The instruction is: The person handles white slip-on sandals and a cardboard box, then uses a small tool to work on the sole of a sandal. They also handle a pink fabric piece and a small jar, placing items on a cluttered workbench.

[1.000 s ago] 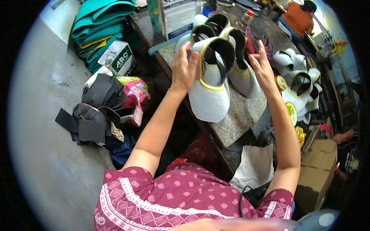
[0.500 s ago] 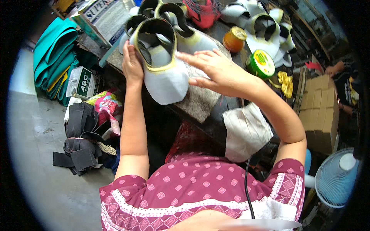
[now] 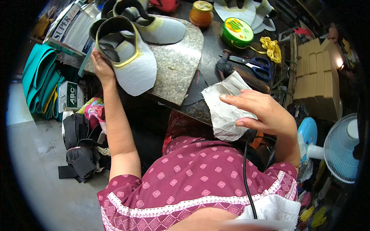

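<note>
A pale grey shoe upper (image 3: 138,74) with a dark lining and a yellowish, glue-like edge round its opening tilts at the left end of the workbench. My left hand (image 3: 103,69) grips its left side, with some fingers hidden behind it. My right hand (image 3: 266,111) hovers over or rests on a crumpled white cloth (image 3: 227,119) at the bench's near edge. Its fingers and thumb are apart, with nothing between them; whether they touch the cloth I cannot tell. Another similar upper (image 3: 163,32) lies on the speckled stone slab (image 3: 179,57) just beyond.
Blue-handled scissors (image 3: 260,67), a green round tub (image 3: 237,34), an orange jar (image 3: 201,14) and a yellow ribbon bundle (image 3: 271,50) lie to the right. More uppers (image 3: 246,13) are at the back. A fan (image 3: 343,148) and stacked brown boxes (image 3: 318,77) stand far right.
My right hand has come away from the shoe upper, moving right and nearer to the white cloth. My left hand keeps hold of the upper. The whole view has shifted.
</note>
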The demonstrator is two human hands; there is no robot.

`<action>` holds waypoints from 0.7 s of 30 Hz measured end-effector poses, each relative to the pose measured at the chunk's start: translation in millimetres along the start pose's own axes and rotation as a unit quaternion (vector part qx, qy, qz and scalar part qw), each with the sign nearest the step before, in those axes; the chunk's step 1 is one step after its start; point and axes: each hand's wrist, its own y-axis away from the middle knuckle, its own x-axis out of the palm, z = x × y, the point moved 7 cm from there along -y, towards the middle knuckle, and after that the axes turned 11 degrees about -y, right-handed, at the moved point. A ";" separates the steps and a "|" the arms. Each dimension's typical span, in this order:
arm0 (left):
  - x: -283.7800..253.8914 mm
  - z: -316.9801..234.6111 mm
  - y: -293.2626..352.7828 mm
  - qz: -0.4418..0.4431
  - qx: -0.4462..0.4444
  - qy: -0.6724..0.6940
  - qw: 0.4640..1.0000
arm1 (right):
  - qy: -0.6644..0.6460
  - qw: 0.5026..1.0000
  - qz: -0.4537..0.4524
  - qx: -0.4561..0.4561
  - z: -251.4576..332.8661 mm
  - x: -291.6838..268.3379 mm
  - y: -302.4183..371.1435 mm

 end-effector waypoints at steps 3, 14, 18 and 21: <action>-10.0 15.0 -6.3 -0.051 0.071 -0.096 0.992 | 0.017 0.999 -0.041 -0.021 -5.4 11.3 10.5; -28.0 68.9 -59.1 -0.017 0.050 -0.051 0.997 | 0.015 0.981 -0.194 -0.003 3.7 13.9 72.3; -14.7 39.1 -35.8 0.039 -0.009 -0.066 0.997 | -0.041 0.965 -0.253 0.051 2.6 16.6 106.9; -11.5 12.5 -20.4 0.021 -0.011 -0.079 0.997 | -0.036 0.945 -0.318 0.069 -8.9 17.0 141.4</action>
